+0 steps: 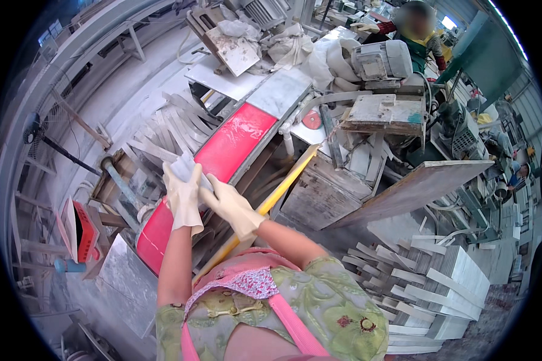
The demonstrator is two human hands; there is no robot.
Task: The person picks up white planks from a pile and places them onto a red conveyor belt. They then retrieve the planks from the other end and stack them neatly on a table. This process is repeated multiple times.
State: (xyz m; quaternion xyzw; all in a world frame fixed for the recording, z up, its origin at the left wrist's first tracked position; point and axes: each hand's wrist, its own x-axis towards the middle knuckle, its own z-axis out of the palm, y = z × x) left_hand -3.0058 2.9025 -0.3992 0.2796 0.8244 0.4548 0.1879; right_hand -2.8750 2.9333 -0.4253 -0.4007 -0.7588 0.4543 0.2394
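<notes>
Both my hands wear cream rubber gloves and meet over a long machine bed with a red belt (238,141). Between them is a pale, flat strip (185,165), lying across the red surface. My left hand (183,195) grips its near side, thumb and fingers on either side of it. The fingers of my right hand (230,207) close on its right end; their tips are partly hidden. Left of the belt, several similar pale strips (171,129) lean in a fanned stack.
A yellow rail (274,201) runs along the belt's near side. To the right are a worn wooden box (325,189) and a tilted board (412,189). Stacked pale strips (427,289) lie lower right. A motor (382,59) stands at the back, with a co-worker (415,36) behind it.
</notes>
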